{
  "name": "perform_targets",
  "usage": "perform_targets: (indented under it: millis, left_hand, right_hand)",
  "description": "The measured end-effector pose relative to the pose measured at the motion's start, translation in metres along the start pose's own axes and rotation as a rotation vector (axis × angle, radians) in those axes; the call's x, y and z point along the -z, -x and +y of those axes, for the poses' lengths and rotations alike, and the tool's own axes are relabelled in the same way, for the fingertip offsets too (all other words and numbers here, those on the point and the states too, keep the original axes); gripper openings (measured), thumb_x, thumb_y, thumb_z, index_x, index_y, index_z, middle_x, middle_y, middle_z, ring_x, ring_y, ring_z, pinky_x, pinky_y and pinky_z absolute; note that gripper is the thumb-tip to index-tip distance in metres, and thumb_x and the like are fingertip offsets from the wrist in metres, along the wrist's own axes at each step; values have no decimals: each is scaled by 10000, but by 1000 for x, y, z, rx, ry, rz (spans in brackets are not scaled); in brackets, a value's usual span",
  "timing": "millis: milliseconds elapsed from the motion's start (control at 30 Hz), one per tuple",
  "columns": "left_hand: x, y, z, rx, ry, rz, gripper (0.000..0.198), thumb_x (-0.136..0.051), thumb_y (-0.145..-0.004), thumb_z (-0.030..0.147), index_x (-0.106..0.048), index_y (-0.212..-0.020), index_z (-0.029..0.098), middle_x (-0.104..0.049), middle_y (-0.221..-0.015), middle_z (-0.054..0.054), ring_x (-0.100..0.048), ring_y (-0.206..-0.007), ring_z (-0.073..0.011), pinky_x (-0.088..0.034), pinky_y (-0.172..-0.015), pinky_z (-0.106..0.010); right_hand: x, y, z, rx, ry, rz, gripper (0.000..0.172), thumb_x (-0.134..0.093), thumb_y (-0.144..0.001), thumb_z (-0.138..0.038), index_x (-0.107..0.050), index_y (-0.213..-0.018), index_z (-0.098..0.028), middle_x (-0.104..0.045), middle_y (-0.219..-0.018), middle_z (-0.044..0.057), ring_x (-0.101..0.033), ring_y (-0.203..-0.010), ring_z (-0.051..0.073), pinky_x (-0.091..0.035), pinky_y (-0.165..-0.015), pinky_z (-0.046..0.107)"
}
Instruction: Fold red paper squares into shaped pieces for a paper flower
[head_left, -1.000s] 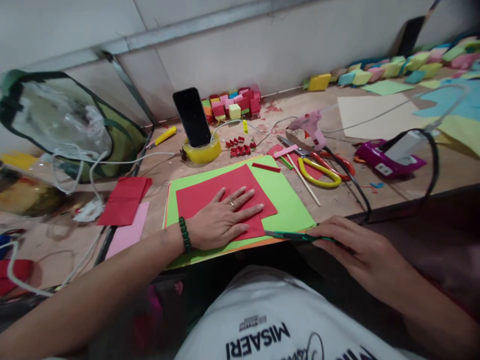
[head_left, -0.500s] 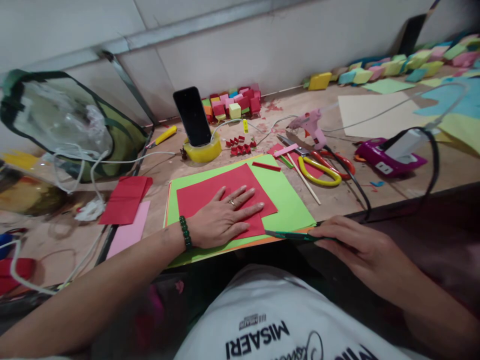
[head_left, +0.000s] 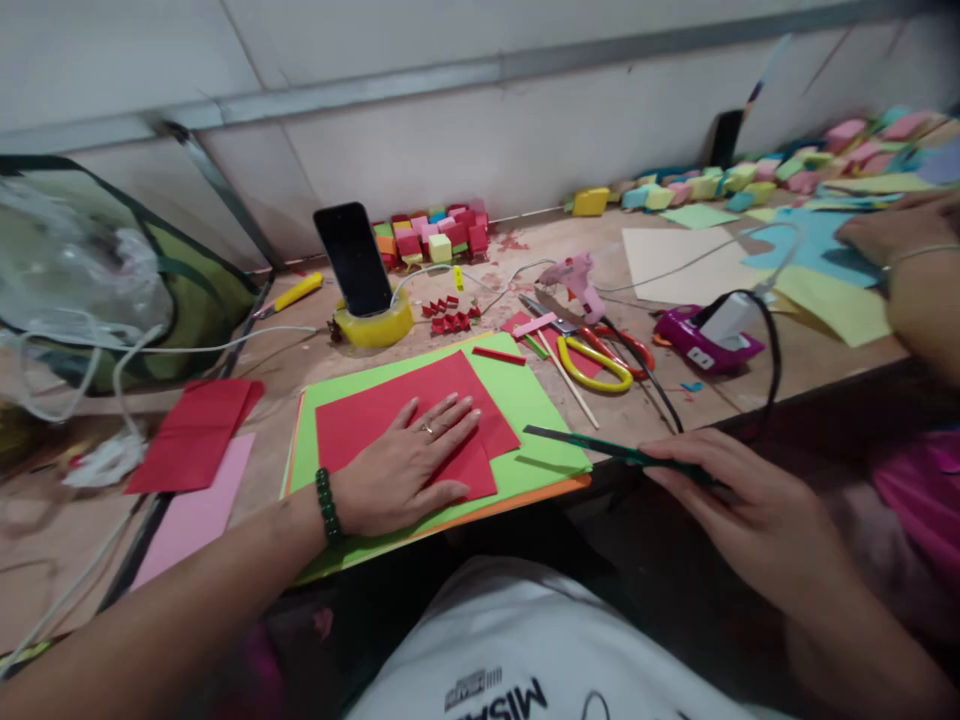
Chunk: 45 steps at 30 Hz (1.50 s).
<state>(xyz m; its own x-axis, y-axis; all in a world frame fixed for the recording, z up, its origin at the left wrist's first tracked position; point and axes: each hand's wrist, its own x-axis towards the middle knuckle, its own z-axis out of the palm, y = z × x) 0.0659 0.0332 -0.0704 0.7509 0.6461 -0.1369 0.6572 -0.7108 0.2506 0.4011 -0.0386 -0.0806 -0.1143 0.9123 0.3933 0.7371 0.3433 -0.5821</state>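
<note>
My left hand (head_left: 405,458), fingers spread, lies flat on red paper (head_left: 354,432). That red paper rests on a larger light green sheet (head_left: 536,410), with an orange sheet (head_left: 559,491) showing underneath along the front edge. A green utility knife (head_left: 607,447) is gripped in my right hand (head_left: 750,510), its blade pointing left above the green sheet's right corner. The blade is apart from the red paper and casts a shadow on the green. A narrow red strip (head_left: 499,355) lies near the green sheet's back edge.
Scissors (head_left: 596,365), a wooden stick (head_left: 570,380) and a pink glue gun (head_left: 574,285) lie to the right. A phone (head_left: 354,260) stands in a yellow tape roll (head_left: 379,322). Folded red paper (head_left: 193,432) is at left. Another person's hand (head_left: 900,235) is at far right.
The knife has lifted off the red paper's front corner and moved back above the green sheet. My left hand stays on the red paper. The view turned right; another person's hand came in.
</note>
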Motion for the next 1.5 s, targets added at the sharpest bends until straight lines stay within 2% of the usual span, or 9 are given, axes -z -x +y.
perform_targets:
  millis: [133, 500, 733, 867, 1000, 1100, 1200, 1300, 1500]
  left_hand:
    - [0, 1, 1, 18, -10, 2, 727, -322, -928, 608, -133, -1523, 236, -127, -1593, -86, -113, -1469, -265, -86, -1174, -511]
    - [-3, 1, 0, 26, -19, 22, 666, -342, -936, 578, -193, -1511, 277, -135, -1593, -68, -136, -1462, -292, -137, -1163, -553]
    - [-3, 2, 0, 63, -42, 39, 625, -321, -949, 558, -230, -1503, 282, -156, -1591, -62, -139, -1463, -291, -161, -1157, -566]
    - [-1, 1, -2, 131, -39, 89, 568, -307, -967, 512, -330, -1471, 252, -246, -1569, -98, -212, -1444, -292, -190, -1145, -575]
    - [3, 3, -7, 130, 12, 215, 499, -296, -977, 460, -509, -1360, 222, -448, -1450, -116, -399, -1331, -290, -302, -1105, -529]
    - [5, 6, -9, 188, 57, 288, 518, -347, -949, 515, -622, -1233, 180, -572, -1276, -141, -534, -1153, -289, -429, -994, -468]
    - [6, 6, -8, 291, 59, 299, 694, -507, -807, 673, -602, -1250, 148, -573, -1218, -167, -561, -1069, -322, -473, -916, -473]
    - [6, 5, -5, 345, 88, 261, 842, -562, -710, 745, -552, -1297, 141, -572, -1182, -169, -575, -1025, -335, -484, -877, -482]
    - [9, 6, -2, 372, 206, 243, 785, -623, -691, 710, -540, -1244, 159, -613, -1118, -131, -583, -1003, -315, -474, -857, -446]
  right_hand:
    - [4, 2, -1, -64, -21, 59, 162, -563, -895, -288, -624, -1042, -315, -633, -1003, 34, -628, -910, 233, -519, -794, 370]
    - [5, 2, 2, -77, -23, 99, 179, -568, -895, -312, -682, -1021, -256, -687, -1009, 33, -657, -909, 185, -531, -792, 285]
    - [4, 1, -2, -307, -117, 20, 279, -540, -888, -443, -694, -872, -211, -649, -662, 7, -615, -623, 161, -484, -566, 243]
    - [4, -3, -6, -365, -172, -51, 346, -526, -884, -486, -668, -760, -195, -616, -609, 10, -585, -585, 157, -439, -506, 235]
    - [3, -6, -9, -359, -146, -27, 345, -537, -876, -488, -670, -748, -197, -643, -635, 14, -595, -608, 160, -454, -551, 241]
    - [0, -6, -10, -374, -112, -9, 334, -540, -872, -490, -689, -794, -202, -669, -659, 18, -595, -587, 160, -448, -523, 244]
    - [-2, -6, -10, -371, -95, -20, 335, -532, -875, -489, -693, -804, -204, -677, -661, 19, -594, -568, 159, -443, -497, 244]
    - [-3, -8, -10, -348, -79, -22, 324, -528, -878, -479, -695, -828, -205, -686, -682, 19, -623, -610, 173, -480, -545, 253]
    - [-12, -11, -13, -171, -42, -56, 241, -544, -884, -398, -669, -999, -228, -718, -956, 50, -675, -853, 217, -538, -749, 315]
